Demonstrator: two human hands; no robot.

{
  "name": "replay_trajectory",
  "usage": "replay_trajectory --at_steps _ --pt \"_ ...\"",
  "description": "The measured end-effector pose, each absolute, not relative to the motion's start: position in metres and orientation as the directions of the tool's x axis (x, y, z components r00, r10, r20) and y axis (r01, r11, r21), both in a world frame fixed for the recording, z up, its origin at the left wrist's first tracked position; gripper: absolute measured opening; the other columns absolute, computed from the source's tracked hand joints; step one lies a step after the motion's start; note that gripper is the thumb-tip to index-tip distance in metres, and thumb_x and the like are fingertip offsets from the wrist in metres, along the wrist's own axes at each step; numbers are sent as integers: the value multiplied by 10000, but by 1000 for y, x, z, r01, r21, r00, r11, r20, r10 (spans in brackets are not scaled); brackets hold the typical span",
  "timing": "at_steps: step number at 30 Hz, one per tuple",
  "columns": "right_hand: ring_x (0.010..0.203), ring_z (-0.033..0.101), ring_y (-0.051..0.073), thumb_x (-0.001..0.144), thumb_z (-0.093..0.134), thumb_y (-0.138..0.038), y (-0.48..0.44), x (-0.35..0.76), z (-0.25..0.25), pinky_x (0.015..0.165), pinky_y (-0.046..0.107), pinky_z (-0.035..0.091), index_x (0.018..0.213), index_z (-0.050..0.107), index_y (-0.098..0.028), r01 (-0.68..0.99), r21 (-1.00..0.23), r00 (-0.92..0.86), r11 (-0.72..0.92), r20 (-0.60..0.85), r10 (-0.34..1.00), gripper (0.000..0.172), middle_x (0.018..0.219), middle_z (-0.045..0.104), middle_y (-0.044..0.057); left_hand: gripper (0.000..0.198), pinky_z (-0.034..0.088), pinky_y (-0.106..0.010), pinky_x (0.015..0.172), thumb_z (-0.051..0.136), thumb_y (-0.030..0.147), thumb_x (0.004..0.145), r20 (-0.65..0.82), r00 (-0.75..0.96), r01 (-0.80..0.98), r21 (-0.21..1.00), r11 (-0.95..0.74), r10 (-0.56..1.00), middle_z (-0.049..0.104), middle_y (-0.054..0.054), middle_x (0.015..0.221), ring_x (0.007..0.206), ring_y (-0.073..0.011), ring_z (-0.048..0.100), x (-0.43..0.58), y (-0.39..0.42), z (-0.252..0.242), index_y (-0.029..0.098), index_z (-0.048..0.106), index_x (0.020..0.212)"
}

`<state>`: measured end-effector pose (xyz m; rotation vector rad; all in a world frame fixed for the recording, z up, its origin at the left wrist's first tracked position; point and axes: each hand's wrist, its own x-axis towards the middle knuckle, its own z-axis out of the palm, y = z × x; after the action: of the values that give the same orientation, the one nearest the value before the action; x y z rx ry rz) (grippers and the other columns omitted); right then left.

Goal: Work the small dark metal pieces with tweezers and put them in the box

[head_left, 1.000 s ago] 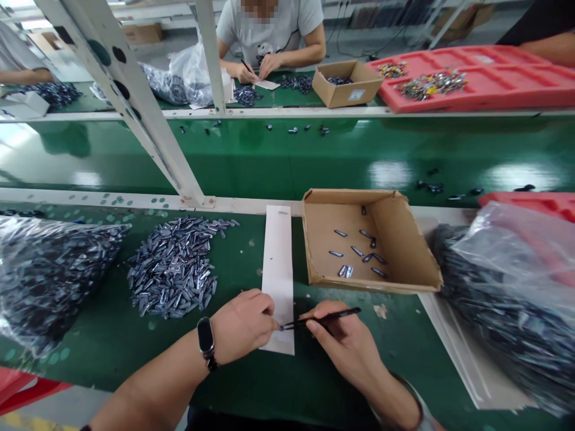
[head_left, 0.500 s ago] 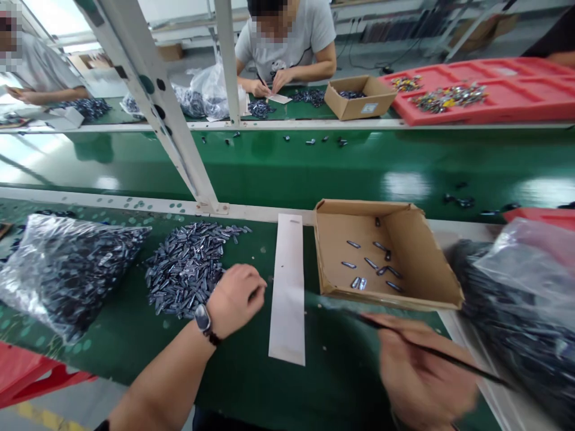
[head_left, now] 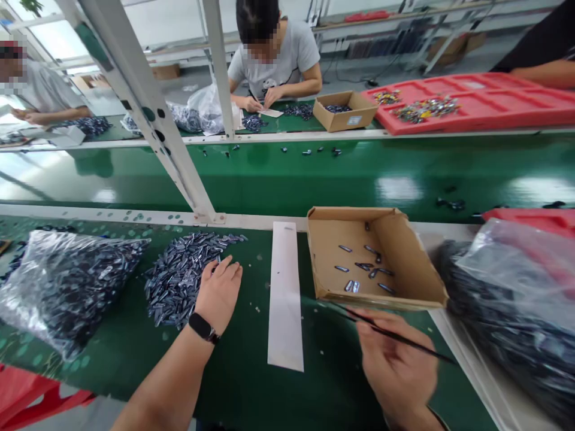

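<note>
My left hand [head_left: 218, 291] lies flat with fingers stretched out at the right edge of a heap of small dark metal parts [head_left: 184, 272] on the green table. It wears a black wristband. My right hand [head_left: 398, 365], somewhat blurred, grips thin black tweezers [head_left: 390, 335] just below the front edge of an open cardboard box [head_left: 417, 281]. The box holds several of the small parts [head_left: 363, 266]. A long white paper strip [head_left: 284, 293] lies on the table between my hands.
A clear plastic bag of parts [head_left: 63, 281] lies at the left, another bag [head_left: 516, 299] at the right. A white frame post [head_left: 148, 114] rises ahead. Beyond the green conveyor [head_left: 314, 173], a person works beside a cardboard box [head_left: 344, 111]; red trays [head_left: 471, 108] sit at far right.
My left hand left the paper strip, moved up-left to the heap and opened flat. My right hand pulled the tweezers away from the strip toward the right, below the box.
</note>
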<state>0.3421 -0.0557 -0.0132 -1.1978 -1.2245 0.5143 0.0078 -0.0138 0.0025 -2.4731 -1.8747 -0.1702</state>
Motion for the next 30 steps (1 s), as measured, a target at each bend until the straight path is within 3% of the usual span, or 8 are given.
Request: replay_trajectory --at_steps 2,5,9,12,16,22,26,30 --pt "752 876 254 939 861 -279 -55 333 -7 678 363 748 962 741 -314 179 -909 185 376 406 895 128 866 852 29 432 583 -468 1087 519 9 1030 64 320 946 36 -322 945 834 -118 1205 1204 -284 763 4 -14 7 212 806 1281" --pt "738 875 227 958 847 -324 -57 321 -2 643 281 729 966 765 -305 43 -979 -19 198 197 980 85 865 856 23 395 622 -401 947 518 22 1047 6 368 924 105 -367 930 818 -95 1053 1000 -251 780 11 -15 10 195 825 1225" --pt "740 856 243 923 865 -481 -60 317 1 689 313 732 905 783 -267 113 -992 -167 -53 -71 983 229 838 845 46 309 621 -358 955 568 90 1077 12 549 760 410 -504 836 831 -61 1079 1008 -228 775 40 -31 7 220 816 1209" --pt "723 832 254 913 857 -529 -60 317 5 669 336 717 890 787 -260 211 -974 -198 -85 -128 972 279 830 835 60 199 611 -339 936 618 173 1097 30 658 610 565 -556 753 821 -46 1016 957 -217 757 60 -46 1 207 814 1109" --pt "683 824 261 892 866 -537 -58 316 8 629 352 706 856 773 -276 253 -963 -177 -97 -144 973 280 801 836 56 230 575 -333 853 603 177 1109 22 699 594 538 -598 714 778 -52 982 911 -214 708 67 -51 -3 207 818 1032" --pt "629 815 273 887 882 -525 -56 315 7 574 368 702 859 771 -302 212 -973 -185 -86 -126 975 250 775 841 63 149 575 -348 896 653 218 1113 60 621 659 500 -562 781 776 -63 985 933 -224 703 61 -46 3 183 798 1108" --pt "660 833 301 885 883 -495 -55 315 9 599 398 717 866 764 -307 225 -971 -191 -79 -124 974 224 784 841 64 183 550 -357 839 674 232 1118 29 690 655 401 -640 723 738 -42 912 898 -227 682 61 -44 4 190 788 981" --pt "689 831 275 877 871 -481 -55 315 11 636 358 701 863 763 -291 240 -965 -182 -106 -152 972 219 798 841 56 180 536 -363 802 635 210 1129 11 730 624 397 -673 683 728 -60 921 868 -231 670 64 -45 3 175 787 1038"
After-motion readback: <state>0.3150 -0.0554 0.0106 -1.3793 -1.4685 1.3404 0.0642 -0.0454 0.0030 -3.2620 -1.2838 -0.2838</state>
